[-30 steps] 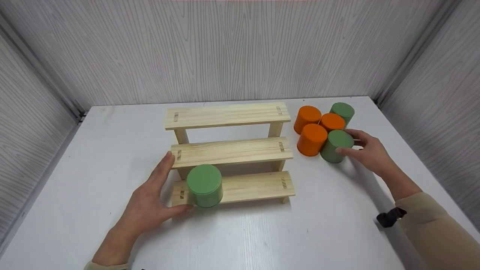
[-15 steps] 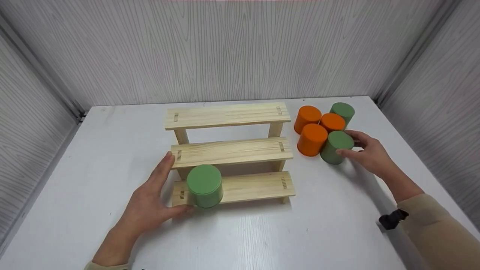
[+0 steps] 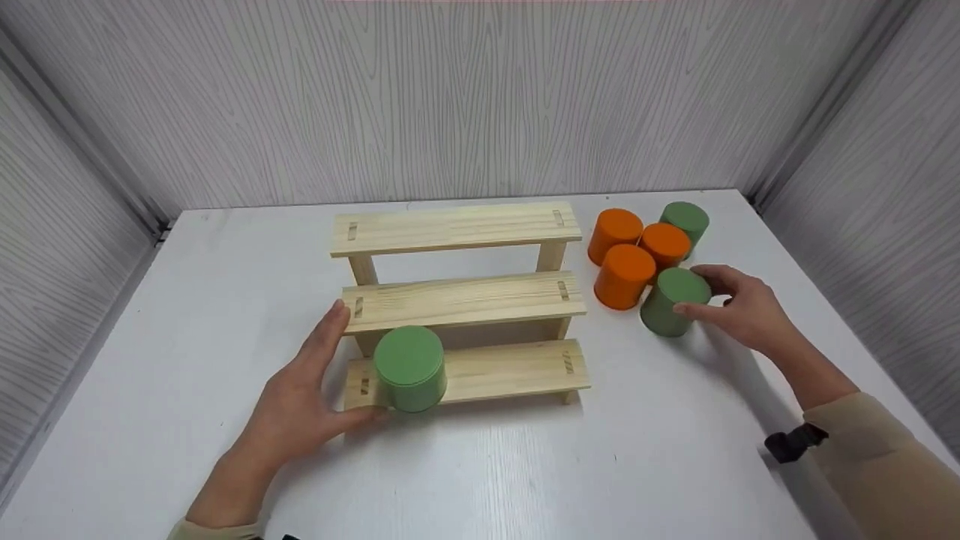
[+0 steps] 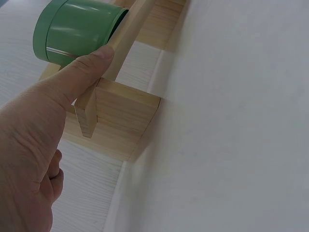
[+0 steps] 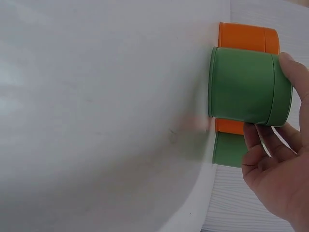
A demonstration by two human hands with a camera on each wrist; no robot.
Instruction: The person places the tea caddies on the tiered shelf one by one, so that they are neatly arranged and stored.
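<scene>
In the head view a three-tier wooden display rack (image 3: pixel 465 296) stands at the middle of the table. A green lidded tin (image 3: pixel 410 367) stands at the left of its lowest shelf. My left hand (image 3: pixel 289 412) spreads at the rack's left end, a fingertip against the middle shelf and the thumb (image 4: pixel 89 65) straight along the lowest shelf's front edge. My right hand (image 3: pixel 742 307) holds another green tin (image 5: pixel 246 87) between thumb and fingers. That tin leans slightly right, close to the tabletop; whether its base touches is unclear.
Behind the held tin stand several orange tins (image 3: pixel 624 277) grouped together, with a green tin (image 3: pixel 686 221) at their back. White wood-grain panels (image 3: pixel 465 105) enclose the back and sides of the white table (image 3: pixel 487 480).
My right hand has drawn its green tin slightly toward me, away from the orange tins, and the tin now leans a little. The left hand stays against the rack.
</scene>
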